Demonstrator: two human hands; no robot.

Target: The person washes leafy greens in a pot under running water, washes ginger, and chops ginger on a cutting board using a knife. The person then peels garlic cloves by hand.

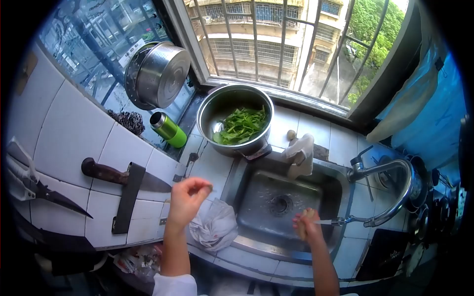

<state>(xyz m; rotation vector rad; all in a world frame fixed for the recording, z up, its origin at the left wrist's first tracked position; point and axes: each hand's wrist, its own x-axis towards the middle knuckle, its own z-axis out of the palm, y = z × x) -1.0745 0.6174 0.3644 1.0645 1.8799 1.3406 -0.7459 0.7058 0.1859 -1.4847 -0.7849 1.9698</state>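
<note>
My right hand (310,228) is closed around a light-brown, elongated piece (303,226) over the sink (261,200). Water runs from the spout of the curved faucet (408,178) onto that hand. My left hand (186,200) is raised over the counter left of the sink, thumb and fingers pinched together. A small dark bit shows at its fingertips, too small to name. Below and right of the left hand lies a crumpled white cloth (216,228). Behind the sink stands a large steel pot (201,118) with green leafy vegetables (242,126) in it.
A cleaver-like knife (106,172) sits in a wall rack, with scissors (54,197) farther left. A green bottle (170,130) stands by the window. Another cloth (300,150) hangs over the sink's back edge beside a small round object (291,134). Steel basins (165,74) lean at the upper left.
</note>
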